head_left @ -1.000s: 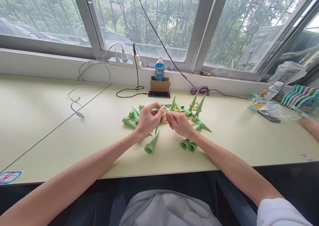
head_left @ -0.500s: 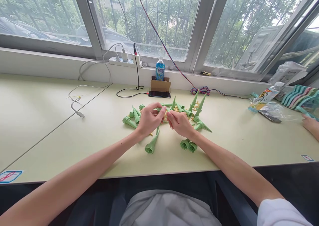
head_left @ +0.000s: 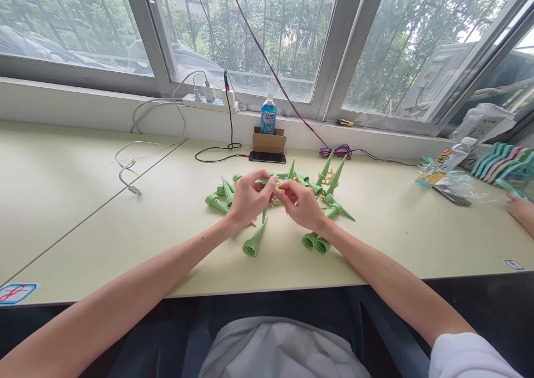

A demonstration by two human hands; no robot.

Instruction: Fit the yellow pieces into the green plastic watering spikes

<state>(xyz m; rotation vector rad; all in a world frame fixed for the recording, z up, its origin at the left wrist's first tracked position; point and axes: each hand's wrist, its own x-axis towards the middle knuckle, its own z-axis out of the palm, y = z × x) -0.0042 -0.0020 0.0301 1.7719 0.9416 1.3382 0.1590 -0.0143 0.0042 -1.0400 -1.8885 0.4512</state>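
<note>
My left hand [head_left: 251,198] and my right hand [head_left: 303,204] meet over a pile of green plastic spikes, both with fingers pinched. Between the fingertips a small yellowish piece shows in part; its kind is mostly hidden. One green cone-shaped spike [head_left: 255,241] lies in front of my hands, its wide threaded opening toward me. Two more threaded openings [head_left: 316,243] face me below my right wrist. Several spikes lie left of my left hand, among them a green spike [head_left: 216,203]. Behind my right hand two green spikes [head_left: 336,175] point upward, with small yellow parts [head_left: 329,175] around them.
A phone [head_left: 267,157] lies before a cardboard box [head_left: 269,142] holding a blue bottle [head_left: 268,117]. White cable [head_left: 133,189] rests on the left. At right are a tilted bottle [head_left: 445,162], another phone [head_left: 452,195], coloured hangers [head_left: 496,164] and another person's hand [head_left: 519,212].
My right fingers have shifted their pinch and opened slightly at the fingertips, showing more of the small yellowish piece. My left hand has barely moved.
</note>
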